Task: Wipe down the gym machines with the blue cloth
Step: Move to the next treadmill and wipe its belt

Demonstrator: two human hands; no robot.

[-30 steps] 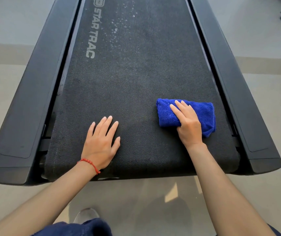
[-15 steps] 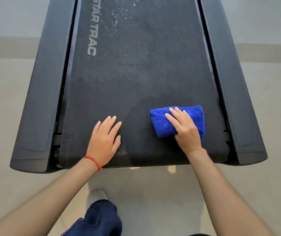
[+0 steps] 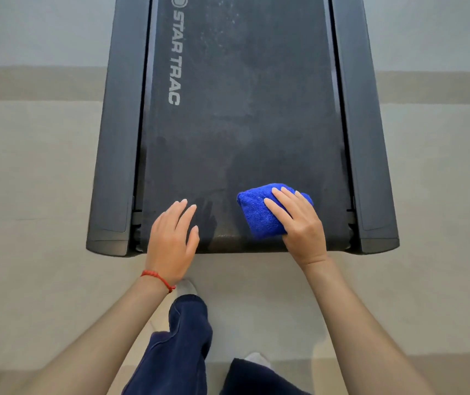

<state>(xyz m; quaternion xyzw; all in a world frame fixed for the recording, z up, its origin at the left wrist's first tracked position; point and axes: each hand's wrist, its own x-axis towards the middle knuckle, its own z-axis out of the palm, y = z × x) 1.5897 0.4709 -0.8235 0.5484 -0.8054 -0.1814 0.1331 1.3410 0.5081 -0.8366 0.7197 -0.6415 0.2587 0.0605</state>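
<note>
While the head view looks straight down, it takes in 1 treadmill (image 3: 245, 124), 1 blue cloth (image 3: 259, 213), 2 hands and 2 legs in dark blue trousers (image 3: 182, 346). 2 dark side rails (image 3: 119, 138) flank 1 black belt (image 3: 256, 109), which carries the pale lettering "STAR TRAC" (image 3: 175, 57) along its left side and a scatter of pale specks near the top of the view. The blue cloth is a bright, fuzzy terry piece folded into a thick bundle, lying on the belt's near end, right of centre and just short of the rear edge. The right hand (image 3: 299, 223) lies over the cloth's right part, its fingers (image 3: 275, 208) spread across the top and bent over the fabric, holding it down against the belt. The left hand (image 3: 171, 238) is flat and relaxed with fingers together, gripping nothing, at the belt's near-left edge, apart from the cloth. 1 red string bracelet (image 3: 156, 277) circles the left wrist. Pale floor (image 3: 28, 195) surrounds the machine.
</note>
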